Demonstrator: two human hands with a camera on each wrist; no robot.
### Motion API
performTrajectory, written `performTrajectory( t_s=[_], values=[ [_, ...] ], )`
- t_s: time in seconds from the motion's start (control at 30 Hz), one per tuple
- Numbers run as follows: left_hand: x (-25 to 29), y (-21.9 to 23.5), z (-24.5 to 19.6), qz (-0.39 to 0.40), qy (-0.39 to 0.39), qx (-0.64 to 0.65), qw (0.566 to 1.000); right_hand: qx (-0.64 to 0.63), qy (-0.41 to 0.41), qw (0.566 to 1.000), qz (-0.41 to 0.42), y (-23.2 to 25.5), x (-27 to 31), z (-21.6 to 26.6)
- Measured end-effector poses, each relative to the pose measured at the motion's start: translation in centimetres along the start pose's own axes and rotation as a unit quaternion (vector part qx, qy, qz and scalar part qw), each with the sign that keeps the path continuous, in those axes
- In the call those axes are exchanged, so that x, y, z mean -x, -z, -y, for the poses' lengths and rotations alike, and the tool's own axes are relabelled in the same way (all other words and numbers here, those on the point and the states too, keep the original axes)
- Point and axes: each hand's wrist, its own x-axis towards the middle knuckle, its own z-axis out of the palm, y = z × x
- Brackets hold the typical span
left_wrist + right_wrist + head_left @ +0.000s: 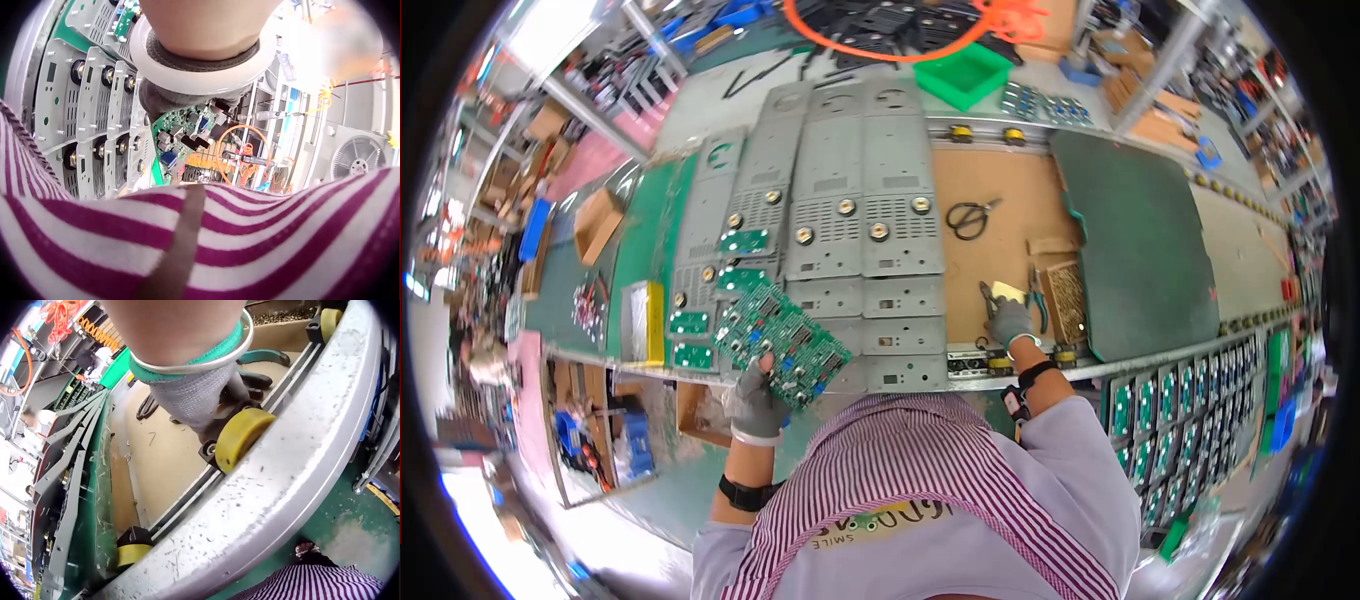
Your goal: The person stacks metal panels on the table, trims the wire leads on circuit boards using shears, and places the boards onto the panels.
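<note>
My gloved left hand (762, 400) grips the lower left edge of a large green circuit board (785, 345), thumb on its upper face. The board is tilted above grey metal panels (830, 240) at the bench's front; its component side also shows in the left wrist view (187, 134). My gloved right hand (1010, 322) is low over the brown work surface, fingers at a small pale-yellow piece (1008, 291). Teal-handled pliers (1040, 305) lie just right of it. In the right wrist view, a yellow roller (240, 440) hides the fingertips, and I cannot tell whether they grip anything.
Black-handled scissors (970, 218) lie farther back on the brown surface. A cardboard box of small brass-coloured parts (1064, 300) stands right of the pliers, beside a dark green mat (1140, 240). Small green boards (692, 355) lie at left near a yellow-edged box (643, 322).
</note>
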Motion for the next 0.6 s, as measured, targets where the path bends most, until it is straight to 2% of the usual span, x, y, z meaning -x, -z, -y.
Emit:
performTrajectory(
  t_s=[0.03,0.1,0.13,0.17,0.2,0.27,0.37,0.47,0.5,0.53,0.6],
  values=[
    [0.1,-0.1,-0.5,0.019,-0.027,-0.013,0.999,-0.006,0.029,0.999,-0.016,0.2,-0.2,-0.4],
    [0.3,-0.2,-1.3,0.031,-0.047,0.008,0.998,-0.154,0.011,0.988,-0.008,1.6,0.0,-1.2],
    [0.4,-0.3,-1.8,0.041,-0.053,0.017,0.998,-0.387,0.03,0.921,0.04,0.6,-1.3,-3.0],
    [0.4,-0.4,-2.3,0.053,-0.062,0.02,0.996,-0.596,0.042,0.797,0.092,-0.5,-2.5,-4.0],
    [0.4,-0.5,-2.7,0.058,-0.079,0.018,0.995,-0.718,0.077,0.68,0.127,0.6,-1.3,-3.8],
    [0.3,-0.7,-3.3,0.07,-0.102,0.014,0.992,-0.824,0.098,0.535,0.159,7.5,4.9,-0.6],
    [0.0,-1.0,-3.8,0.085,-0.118,0.025,0.989,-0.838,0.211,0.456,0.211,12.6,9.9,3.4],
    [-0.8,-1.2,-3.9,0.102,-0.119,0.034,0.987,-0.671,0.272,0.679,0.122,15.8,14.9,8.5],
    [-0.9,-1.4,-3.9,0.107,-0.121,0.036,0.986,-0.528,0.304,0.787,0.096,17.2,16.7,10.1],
    [-1.1,-1.7,-3.8,0.112,-0.124,0.039,0.985,-0.365,0.322,0.87,0.07,17.8,18.0,11.4],
    [-1.4,-1.8,-3.6,0.132,-0.122,0.046,0.983,-0.214,0.393,0.89,-0.091,16.6,19.7,13.5]
  ],
)
